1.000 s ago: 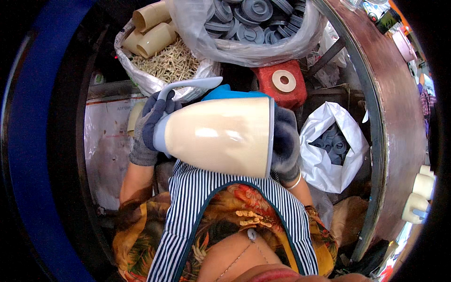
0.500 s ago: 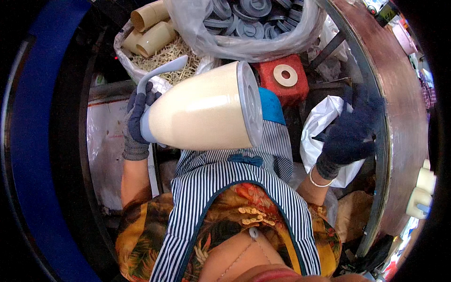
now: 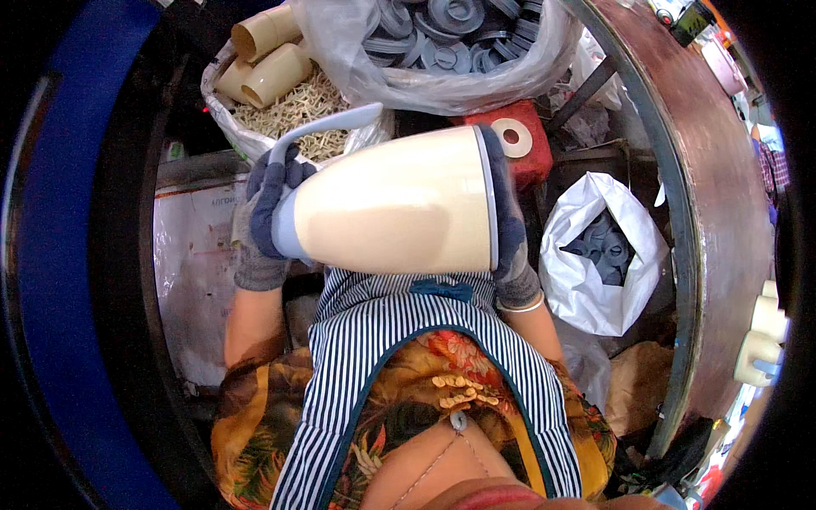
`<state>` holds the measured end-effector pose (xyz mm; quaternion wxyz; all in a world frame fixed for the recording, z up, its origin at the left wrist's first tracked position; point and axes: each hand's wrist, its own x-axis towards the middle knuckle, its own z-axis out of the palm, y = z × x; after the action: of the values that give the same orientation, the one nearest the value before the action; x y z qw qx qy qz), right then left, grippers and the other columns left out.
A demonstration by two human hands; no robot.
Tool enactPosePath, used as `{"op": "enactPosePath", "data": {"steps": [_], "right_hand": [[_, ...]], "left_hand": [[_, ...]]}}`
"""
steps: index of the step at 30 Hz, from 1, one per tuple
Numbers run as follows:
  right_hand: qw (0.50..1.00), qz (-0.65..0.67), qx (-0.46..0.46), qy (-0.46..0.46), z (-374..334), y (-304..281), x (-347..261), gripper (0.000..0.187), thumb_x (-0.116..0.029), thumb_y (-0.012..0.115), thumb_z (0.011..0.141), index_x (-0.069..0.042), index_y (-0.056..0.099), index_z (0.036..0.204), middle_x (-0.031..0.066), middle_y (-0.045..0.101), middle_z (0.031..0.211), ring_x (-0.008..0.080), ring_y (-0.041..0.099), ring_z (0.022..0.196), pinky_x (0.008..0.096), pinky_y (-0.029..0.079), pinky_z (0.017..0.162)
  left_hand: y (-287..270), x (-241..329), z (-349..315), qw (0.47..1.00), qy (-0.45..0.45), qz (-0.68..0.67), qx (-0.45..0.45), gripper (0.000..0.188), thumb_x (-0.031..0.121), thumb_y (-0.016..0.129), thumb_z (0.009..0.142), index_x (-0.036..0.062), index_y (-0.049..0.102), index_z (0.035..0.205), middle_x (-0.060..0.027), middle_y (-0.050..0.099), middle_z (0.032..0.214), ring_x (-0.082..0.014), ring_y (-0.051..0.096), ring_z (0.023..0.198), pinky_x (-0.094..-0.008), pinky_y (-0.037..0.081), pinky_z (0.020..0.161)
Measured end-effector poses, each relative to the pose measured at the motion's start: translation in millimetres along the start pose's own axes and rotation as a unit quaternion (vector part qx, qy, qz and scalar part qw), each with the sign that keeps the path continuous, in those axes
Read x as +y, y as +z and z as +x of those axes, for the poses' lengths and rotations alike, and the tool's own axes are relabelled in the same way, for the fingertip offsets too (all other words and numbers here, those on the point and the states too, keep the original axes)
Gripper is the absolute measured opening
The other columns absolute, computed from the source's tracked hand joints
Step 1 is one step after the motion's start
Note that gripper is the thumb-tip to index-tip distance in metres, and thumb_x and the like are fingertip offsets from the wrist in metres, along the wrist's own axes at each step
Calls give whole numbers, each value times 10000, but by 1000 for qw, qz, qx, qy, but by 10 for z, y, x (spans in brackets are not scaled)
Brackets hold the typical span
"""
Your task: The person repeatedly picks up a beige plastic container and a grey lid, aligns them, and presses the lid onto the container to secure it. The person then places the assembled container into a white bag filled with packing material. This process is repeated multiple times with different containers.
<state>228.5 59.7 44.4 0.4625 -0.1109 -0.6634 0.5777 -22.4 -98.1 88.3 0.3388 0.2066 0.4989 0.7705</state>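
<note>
A cream vacuum jug (image 3: 395,204) lies sideways in front of my chest, held off my lap. Its grey-blue handle (image 3: 331,121) points up and away from me. My left hand (image 3: 262,212), in a dark glove with grey cuff, grips the narrow grey-blue collar end beside the handle. Against the wide base end presses my gloved right hand (image 3: 508,217), its fingers lying along the grey rim. The jug hides part of both hands and the face of the base.
Beyond the jug stand a clear bag of grey round caps (image 3: 446,58) and a sack with cream cylinders (image 3: 276,72). A red block (image 3: 527,140) carries a pale ring. At right, a white bag (image 3: 586,297) holds small grey parts, beside a brown table (image 3: 722,229).
My right hand has come from over the white bag to the jug's base. The jug and my left hand have shifted slightly right. The grey parts in the white bag now show.
</note>
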Motion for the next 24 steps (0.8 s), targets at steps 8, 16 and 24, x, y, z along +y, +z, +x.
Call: {"op": "enactPosePath", "data": {"steps": [8, 16, 24], "right_hand": [[993, 80, -1, 92, -63, 98, 23, 723, -460, 414, 1011, 5, 218, 1528, 170, 289, 1564, 276, 294, 1441, 394, 220, 1183], [961, -247, 117, -47, 291, -308, -137, 686, -270, 666, 909, 16, 375, 1459, 177, 397, 1504, 271, 405, 1373, 407, 285, 1161], [900, -356, -154, 200, 396, -342, -433, 539, -198, 727, 837, -5, 557, 1310, 111, 680, 1068, 228, 652, 1001, 359, 501, 914]], "left_hand": [[-132, -237, -127, 999, 8, -16, -38, 336, 205, 479, 1040, -18, 514, 1289, -40, 556, 919, -163, 583, 906, -297, 491, 859], [-479, -111, -77, 958, 77, 268, -65, 380, 220, 483, 1023, -26, 525, 1310, -146, 631, 1161, -229, 631, 1047, -346, 506, 933], [439, -21, 75, 885, 199, 273, -321, 637, 318, 736, 825, 29, 485, 1335, -190, 539, 1357, -295, 589, 1165, -413, 418, 1040]]}}
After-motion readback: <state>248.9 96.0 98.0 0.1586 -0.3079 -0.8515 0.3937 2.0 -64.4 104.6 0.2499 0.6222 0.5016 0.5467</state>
